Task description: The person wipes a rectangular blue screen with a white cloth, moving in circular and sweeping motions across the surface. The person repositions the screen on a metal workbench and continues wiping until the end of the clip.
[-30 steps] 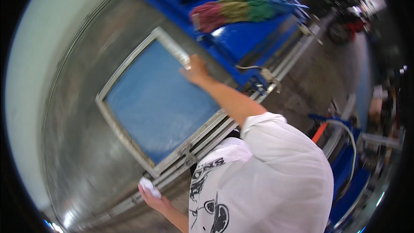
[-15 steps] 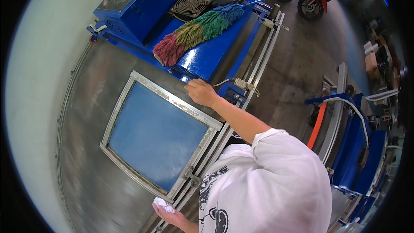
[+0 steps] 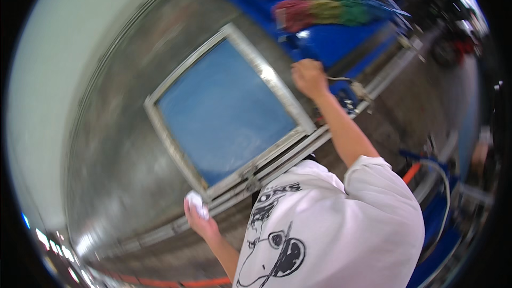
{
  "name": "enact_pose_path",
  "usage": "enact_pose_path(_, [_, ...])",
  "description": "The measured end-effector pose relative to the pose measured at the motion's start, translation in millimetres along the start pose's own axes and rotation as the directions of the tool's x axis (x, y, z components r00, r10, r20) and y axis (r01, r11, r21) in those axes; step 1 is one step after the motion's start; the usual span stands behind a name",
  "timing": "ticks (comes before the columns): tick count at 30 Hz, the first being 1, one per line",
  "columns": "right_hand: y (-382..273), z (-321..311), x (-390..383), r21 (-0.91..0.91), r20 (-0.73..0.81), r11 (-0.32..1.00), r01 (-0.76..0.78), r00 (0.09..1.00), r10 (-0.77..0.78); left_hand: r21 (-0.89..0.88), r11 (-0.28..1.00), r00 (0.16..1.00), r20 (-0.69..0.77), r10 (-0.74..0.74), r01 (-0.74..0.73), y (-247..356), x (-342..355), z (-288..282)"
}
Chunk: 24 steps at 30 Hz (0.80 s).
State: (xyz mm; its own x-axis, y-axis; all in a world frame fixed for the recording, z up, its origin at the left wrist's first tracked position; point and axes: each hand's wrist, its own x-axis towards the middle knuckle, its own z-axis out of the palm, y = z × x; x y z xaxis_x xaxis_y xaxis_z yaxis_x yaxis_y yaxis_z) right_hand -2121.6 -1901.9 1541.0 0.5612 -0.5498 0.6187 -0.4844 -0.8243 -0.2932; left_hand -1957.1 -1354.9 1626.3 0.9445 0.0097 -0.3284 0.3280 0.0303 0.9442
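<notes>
My left hand [image 3: 201, 222] is closed round a crumpled white wad [image 3: 197, 205], cloth or paper, just off the near corner of a metal-framed screen [image 3: 229, 112]. Blue mesh fills the screen, and its silvery frame looks worn and stained. My right hand [image 3: 310, 79] is at the near edge of a blue machine [image 3: 341, 42], beyond the frame's right side. Its fingers are curled, and whatever they grip is hidden. On the machine lies a fluffy duster [image 3: 325, 12] in red, yellow, green and blue.
Under the screen spreads a wide, dull metal table [image 3: 128, 96]. A metal rail [image 3: 293, 161] runs along its near side, close to my body. A pale cable with a connector [image 3: 358, 90] sits right of my right hand. Motorcycles [image 3: 450, 48] stand at the far right.
My view has swung, so the screen, machine and duster appear shifted, the machine farther right. The left hand still holds the white wad; the right hand remains at the machine's edge.
</notes>
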Motion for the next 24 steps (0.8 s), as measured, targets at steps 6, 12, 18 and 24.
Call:
enact_pose_path(6, [-55,40,24,0.253,0.243,0.964,-0.079,0.970,0.016,0.055,0.998,0.999,-0.029,0.017,-0.016,8,-1,4])
enact_pose_path(12, [-44,123,33,-0.087,0.410,0.957,-0.277,0.865,0.288,0.213,0.974,0.994,0.094,0.051,-0.070,2,13,32])
enact_pose_path(18, [-30,141,22,0.089,0.315,0.979,-0.185,0.937,0.148,0.563,0.710,0.897,0.369,0.242,-0.423,-10,25,77])
enact_pose_path(24, [-45,134,25,-0.006,0.280,0.981,-0.192,0.942,0.186,0.495,0.370,0.595,0.766,0.242,-0.786,-66,26,154])
